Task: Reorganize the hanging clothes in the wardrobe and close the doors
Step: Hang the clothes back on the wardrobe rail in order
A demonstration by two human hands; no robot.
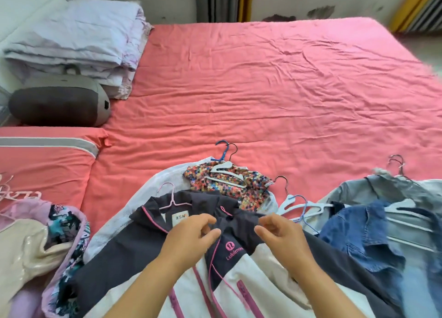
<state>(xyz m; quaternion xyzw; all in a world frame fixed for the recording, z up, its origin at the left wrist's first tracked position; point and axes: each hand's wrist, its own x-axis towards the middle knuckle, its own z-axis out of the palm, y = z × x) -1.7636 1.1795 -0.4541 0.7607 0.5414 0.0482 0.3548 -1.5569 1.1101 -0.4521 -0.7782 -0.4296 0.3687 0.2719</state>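
A dark grey and white jacket (134,253) with pink trim lies on the bed's near edge, a pink hanger (172,199) in its collar. My left hand (191,238) and my right hand (281,236) are both over its chest, fingers curled, each pinching the dark fabric near the zip. Behind it lies a multicoloured patterned shirt (248,190) on a white hanger (224,171). To the right is a heap of denim clothes (358,236) with white hangers (299,205). At the left lies a pile of beige, pink and floral clothes (35,248).
The pink bedsheet (263,90) spreads wide behind the clothes. A folded lilac quilt (76,40) and a grey-black cushion (59,102) sit at the far left, with a pink pillow (43,167) in front of them. Curtains (222,1) hang behind the bed.
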